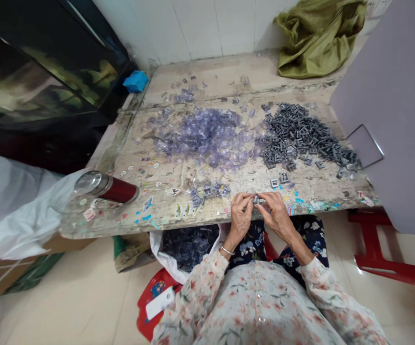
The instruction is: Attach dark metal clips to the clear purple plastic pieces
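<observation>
My left hand (242,213) and my right hand (274,214) meet at the table's front edge, fingers pinched from both sides on a small grey plastic part (256,199). Fingertips cover much of it, so its full shape is hidden. Just beyond my right hand lie two loose grey frame-like pieces (284,178). A big heap of dark grey plastic pieces (297,132) spreads over the right of the table. Clear purplish plastic pieces (210,132) are heaped at the middle. Left of my left hand sits a small cluster of grey and clear pieces (209,190).
A red flask (116,188) lies on its side at the left. Under the table edge hangs a white bag (159,249) of dark pieces. An olive cloth sack (315,43) lies at the back right, near a large pale panel (390,110). A phone (160,304) rests on a red stool (144,306).
</observation>
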`<state>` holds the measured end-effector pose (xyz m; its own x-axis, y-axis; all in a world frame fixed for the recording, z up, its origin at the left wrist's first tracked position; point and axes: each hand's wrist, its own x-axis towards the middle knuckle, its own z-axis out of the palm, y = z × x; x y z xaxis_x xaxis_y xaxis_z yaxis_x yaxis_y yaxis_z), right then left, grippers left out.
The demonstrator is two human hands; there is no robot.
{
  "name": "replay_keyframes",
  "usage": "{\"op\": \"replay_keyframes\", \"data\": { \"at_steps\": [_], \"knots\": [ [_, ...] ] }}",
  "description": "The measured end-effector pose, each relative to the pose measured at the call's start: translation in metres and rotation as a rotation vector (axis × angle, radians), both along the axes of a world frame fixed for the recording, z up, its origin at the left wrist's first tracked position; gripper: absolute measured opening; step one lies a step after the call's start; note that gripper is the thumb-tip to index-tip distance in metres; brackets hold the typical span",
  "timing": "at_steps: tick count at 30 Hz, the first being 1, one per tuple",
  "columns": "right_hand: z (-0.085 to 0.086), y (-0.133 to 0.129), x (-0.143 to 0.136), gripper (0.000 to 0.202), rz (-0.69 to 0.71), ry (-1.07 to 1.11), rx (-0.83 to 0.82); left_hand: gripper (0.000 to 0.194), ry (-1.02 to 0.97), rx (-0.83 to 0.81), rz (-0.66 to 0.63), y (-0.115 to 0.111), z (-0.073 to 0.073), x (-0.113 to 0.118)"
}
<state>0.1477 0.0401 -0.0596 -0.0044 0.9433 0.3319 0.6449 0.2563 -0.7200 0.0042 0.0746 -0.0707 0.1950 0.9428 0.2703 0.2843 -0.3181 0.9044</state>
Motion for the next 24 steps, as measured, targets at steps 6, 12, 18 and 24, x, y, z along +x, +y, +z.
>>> {"op": "replay_keyframes", "data": {
  "at_steps": [6,12,18,24],
  "knots": [
    [-0.002,0.0,0.0,0.023,0.017,0.008,-0.036,0.025,0.042,0.023,-0.061,0.002,-0.003,-0.006],
    [-0.01,-0.002,-0.009,0.017,-0.027,0.029,-0.025,0.025,0.059,0.015,-0.094,0.002,-0.01,-0.012],
    [-0.021,-0.003,-0.014,0.012,-0.074,-0.005,0.005,0.026,0.122,0.054,-0.109,0.002,-0.011,-0.013],
    [-0.022,-0.004,-0.011,0.016,-0.062,-0.017,0.011,0.025,0.176,0.095,-0.102,0.001,-0.013,-0.013]
  ]
}}
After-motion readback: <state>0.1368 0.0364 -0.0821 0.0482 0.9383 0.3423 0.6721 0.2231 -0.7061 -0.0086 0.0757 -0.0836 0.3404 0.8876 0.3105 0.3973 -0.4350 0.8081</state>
